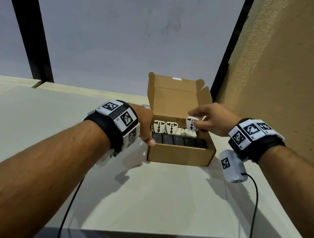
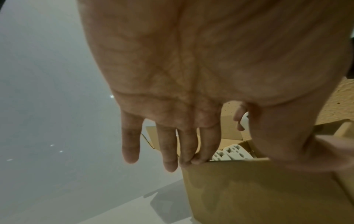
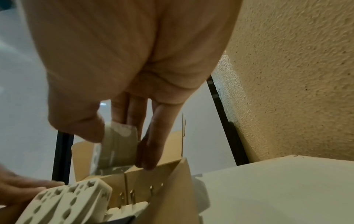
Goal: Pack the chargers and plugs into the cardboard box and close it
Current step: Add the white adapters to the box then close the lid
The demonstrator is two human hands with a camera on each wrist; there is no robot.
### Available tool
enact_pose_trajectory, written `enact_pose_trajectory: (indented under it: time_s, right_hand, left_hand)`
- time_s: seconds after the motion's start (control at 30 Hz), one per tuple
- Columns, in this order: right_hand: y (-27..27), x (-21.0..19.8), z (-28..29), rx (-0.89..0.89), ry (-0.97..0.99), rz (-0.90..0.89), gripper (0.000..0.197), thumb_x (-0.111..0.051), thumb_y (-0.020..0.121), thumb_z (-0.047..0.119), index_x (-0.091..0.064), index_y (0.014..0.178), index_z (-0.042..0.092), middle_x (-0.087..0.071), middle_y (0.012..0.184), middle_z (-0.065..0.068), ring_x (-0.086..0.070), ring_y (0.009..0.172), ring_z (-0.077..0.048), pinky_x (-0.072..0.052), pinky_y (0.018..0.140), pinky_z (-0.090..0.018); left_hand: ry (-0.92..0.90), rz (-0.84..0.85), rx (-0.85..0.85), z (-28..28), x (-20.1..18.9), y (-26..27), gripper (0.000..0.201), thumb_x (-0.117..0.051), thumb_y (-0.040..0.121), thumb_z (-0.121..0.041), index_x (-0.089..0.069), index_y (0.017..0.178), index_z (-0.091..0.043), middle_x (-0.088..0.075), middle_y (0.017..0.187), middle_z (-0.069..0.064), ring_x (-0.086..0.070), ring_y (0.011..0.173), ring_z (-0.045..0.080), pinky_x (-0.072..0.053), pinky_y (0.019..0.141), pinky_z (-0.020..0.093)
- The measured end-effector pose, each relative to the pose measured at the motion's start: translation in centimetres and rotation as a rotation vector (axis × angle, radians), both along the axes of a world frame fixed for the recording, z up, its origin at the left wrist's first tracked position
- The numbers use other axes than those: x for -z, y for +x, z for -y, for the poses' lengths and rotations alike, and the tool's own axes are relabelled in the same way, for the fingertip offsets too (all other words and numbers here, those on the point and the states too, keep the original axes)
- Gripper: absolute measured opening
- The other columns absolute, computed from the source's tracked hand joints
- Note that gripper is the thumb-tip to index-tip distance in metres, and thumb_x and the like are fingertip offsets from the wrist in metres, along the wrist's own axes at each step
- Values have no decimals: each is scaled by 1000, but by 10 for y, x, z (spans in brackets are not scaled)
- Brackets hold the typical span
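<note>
An open cardboard box point(image 1: 179, 154) stands on the white table, its lid point(image 1: 173, 98) upright at the back. A row of black chargers point(image 1: 179, 140) fills its front. White plug adapters point(image 1: 164, 126) stand behind them. My right hand point(image 1: 198, 120) pinches another white adapter point(image 1: 190, 125) just above the box's back right part, over a plug lying prongs up. In the right wrist view the held adapter point(image 3: 120, 148) sits between thumb and fingers. My left hand point(image 1: 145, 125) rests on the box's left wall; its straight fingers point(image 2: 188, 151) touch the rim point(image 2: 239, 162).
A rough tan wall point(image 1: 293, 79) rises close to the right of the box. A frosted pane with black frame bars point(image 1: 226, 57) stands behind it. The table point(image 1: 158, 202) ends at a front edge near me. Black cables point(image 1: 252, 218) hang from both wrists.
</note>
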State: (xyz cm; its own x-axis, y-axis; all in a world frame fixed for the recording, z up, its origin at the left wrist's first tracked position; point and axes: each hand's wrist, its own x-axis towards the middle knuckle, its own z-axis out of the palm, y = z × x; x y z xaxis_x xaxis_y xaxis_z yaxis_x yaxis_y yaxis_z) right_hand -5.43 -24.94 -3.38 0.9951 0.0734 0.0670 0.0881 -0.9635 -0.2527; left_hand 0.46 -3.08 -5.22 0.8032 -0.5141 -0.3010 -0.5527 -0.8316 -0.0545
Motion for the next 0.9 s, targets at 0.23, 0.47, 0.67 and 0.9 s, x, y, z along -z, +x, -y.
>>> enact_pose_trajectory:
  time_s: [0.23,0.47,0.67,0.9]
  right_hand:
    - [17,16,-1,-47,-26,-54,33,-63,91,22,-62,124,21,-64,120,5,-59,111,-16,-43,93,-25]
    - [25,24,-4,-49,46,-92,29,-64,89,11,-67,117,22,-68,118,6,-62,109,-12,-46,98,-27]
    - [32,27,-6,-49,29,-113,32,-63,90,10,-66,119,22,-68,119,4,-62,104,-11,-46,95,-25]
    - [34,29,-7,-41,22,-89,31,-61,91,11,-66,120,22,-68,120,5,-59,102,-8,-40,87,-19]
  left_hand:
    - [71,24,-8,5,1,1,72,-67,75,-64,-60,131,-18,-65,128,3,-60,104,20,-45,89,34]
    - [83,26,-10,5,0,-1,73,-66,75,-65,-58,132,-19,-65,128,1,-60,107,21,-44,88,33]
    - [67,28,-25,4,-1,-4,73,-65,77,-63,-56,135,-18,-63,132,2,-58,119,24,-44,98,36]
    - [62,24,-18,3,-4,-8,71,-65,77,-63,-57,134,-21,-63,131,0,-58,119,23,-43,98,35]
